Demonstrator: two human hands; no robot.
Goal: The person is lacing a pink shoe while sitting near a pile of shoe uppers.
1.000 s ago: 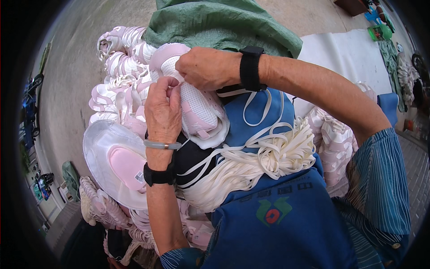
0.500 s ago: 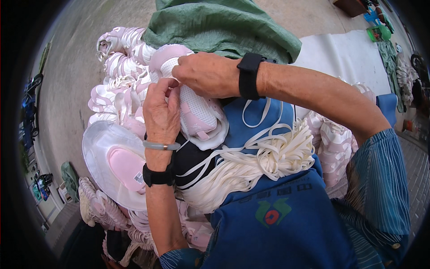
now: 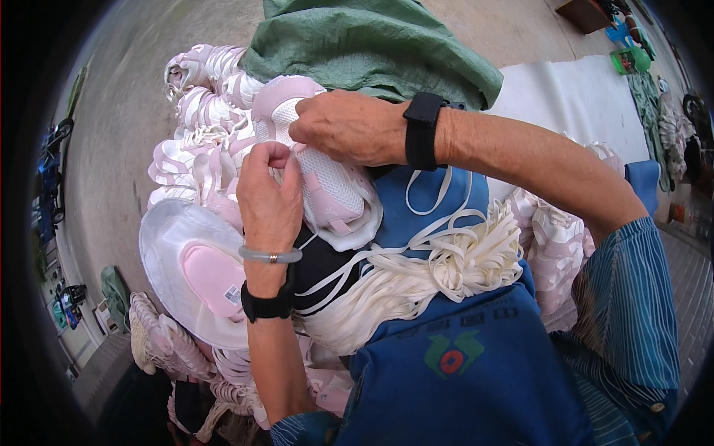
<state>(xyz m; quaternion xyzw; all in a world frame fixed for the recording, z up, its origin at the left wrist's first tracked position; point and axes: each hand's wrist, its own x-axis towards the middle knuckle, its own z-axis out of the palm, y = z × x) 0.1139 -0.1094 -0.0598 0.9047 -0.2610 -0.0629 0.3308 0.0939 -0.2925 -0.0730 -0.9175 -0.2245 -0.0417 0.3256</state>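
Note:
A pink and white sneaker [image 3: 327,189] rests before me with its mesh upper facing up. My left hand [image 3: 269,197] is pinched at the shoe's left edge, and a thin white shoelace runs down beside it. Across the top of the shoe lies my right hand [image 3: 349,128], its fingers curled in toward the left fingertips. Whatever it grips is hidden under the fingers. A thick bundle of cream shoelaces [image 3: 416,286] lies across my lap, with a few strands looping up toward the shoe.
Rows of pink and white shoes [image 3: 201,111] are stacked at the left, more [image 3: 558,245] at the right. A white hat with a pink patch [image 3: 167,260] sits by my left forearm. Green sheeting [image 3: 372,44] lies beyond the shoe; a white sheet [image 3: 573,97] spreads at the far right.
Both hands stay at nearly the same spot on the shoe. My left hand has turned slightly and its wrist has dropped a little. The whole view has shifted slightly.

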